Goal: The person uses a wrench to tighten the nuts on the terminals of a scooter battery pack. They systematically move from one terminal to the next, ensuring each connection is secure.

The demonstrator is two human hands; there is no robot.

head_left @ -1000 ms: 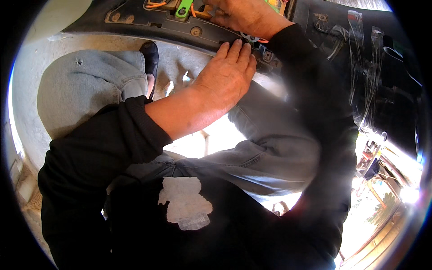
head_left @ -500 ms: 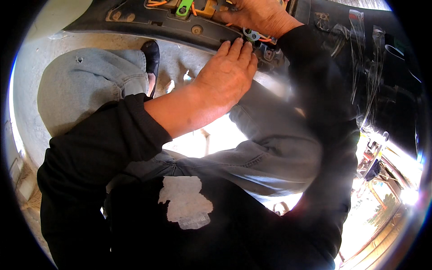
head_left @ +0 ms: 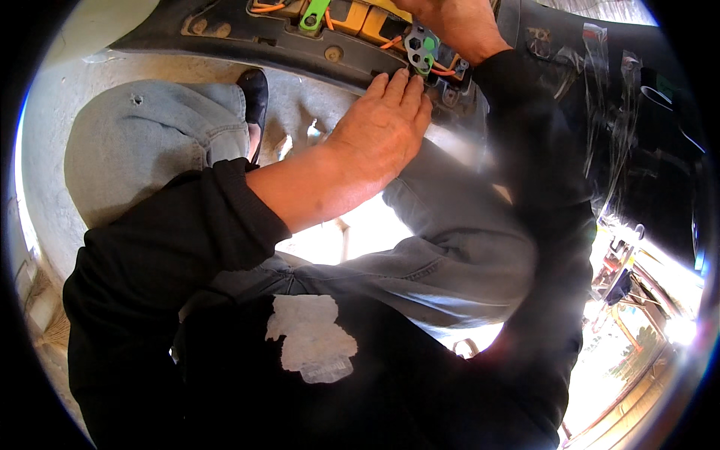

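My left hand (head_left: 381, 124) lies with its fingers stretched out against the near edge of a long black plastic panel (head_left: 262, 46). Just beyond its fingertips, a grey plate with several holes (head_left: 415, 46) and a green part under it stand on the panel. My right hand (head_left: 459, 26) is at the top edge, over the panel's far side; its fingers run out of the picture, so what they touch is hidden. Yellow blocks (head_left: 379, 24) sit in the panel, with orange wires (head_left: 444, 72) between them. A bright green strip (head_left: 313, 13) is fixed farther left.
My bent legs in grey jeans (head_left: 150, 142) flank the concrete floor (head_left: 289, 105) below the panel. To the right is a dark surface with strips of clear tape (head_left: 596, 82). A pale rounded object (head_left: 90, 26) stands at the upper left.
My right hand has moved up and away, uncovering the yellow blocks and more of the grey plate. My left hand stays at the panel's edge.
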